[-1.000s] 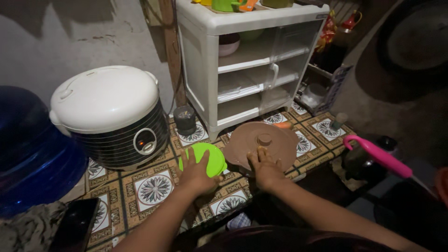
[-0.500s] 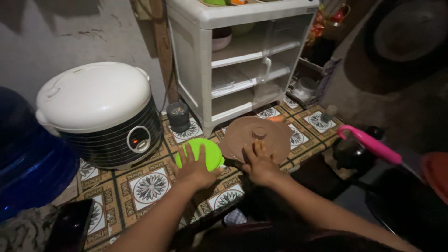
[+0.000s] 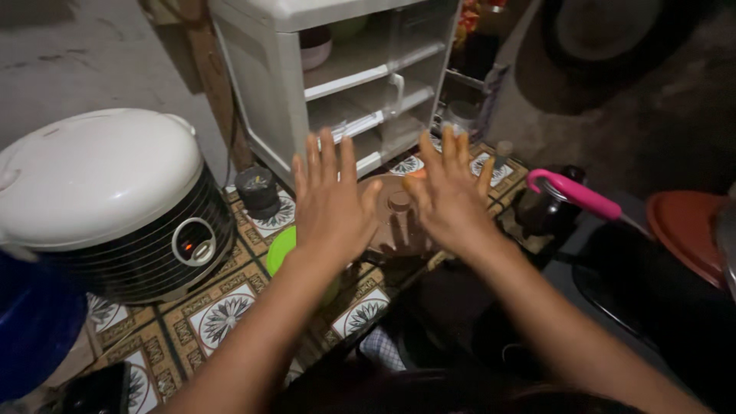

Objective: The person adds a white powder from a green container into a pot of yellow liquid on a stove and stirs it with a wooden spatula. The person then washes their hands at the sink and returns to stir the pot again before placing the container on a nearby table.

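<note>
Two empty hands, left hand (image 3: pixel 331 201) and right hand (image 3: pixel 451 195), fingers spread wide, hover above one brown lid (image 3: pixel 395 226) and one green lid (image 3: pixel 281 249), each partly hidden beneath them.

Both forearms are bare from the lower edge of the frame up to the wrists, with no sleeves showing. The left hand (image 3: pixel 331 201) and the right hand (image 3: pixel 451 195) wear no gloves, rings, watch or bracelets. The fingernails look short and unpainted in the dim light.
</note>
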